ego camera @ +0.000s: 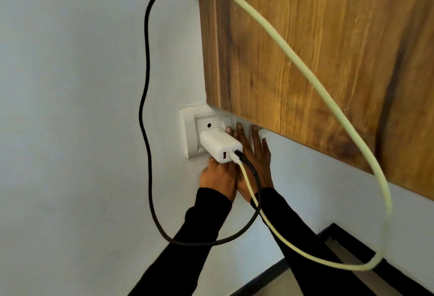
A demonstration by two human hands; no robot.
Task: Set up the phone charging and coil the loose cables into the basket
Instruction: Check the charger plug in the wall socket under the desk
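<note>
A white charger (219,146) sits plugged into a white wall socket plate (187,129). A black cable (146,80) and a pale yellow-green cable (305,70) both run from its ports. The black one loops down over my sleeves, then up the wall out of view. The pale one loops low to the right and climbs across the wooden panel. My left hand (217,179) cups the charger from below, its fingers hidden behind it. My right hand (259,162) lies flat with fingers spread, fingertips on the plate's switches beside the charger.
A brown wooden panel (340,37) hangs on the white wall and overlaps the socket plate's right part. A black skirting strip (345,237) and a bit of floor show at the bottom right. No basket or phone is in view.
</note>
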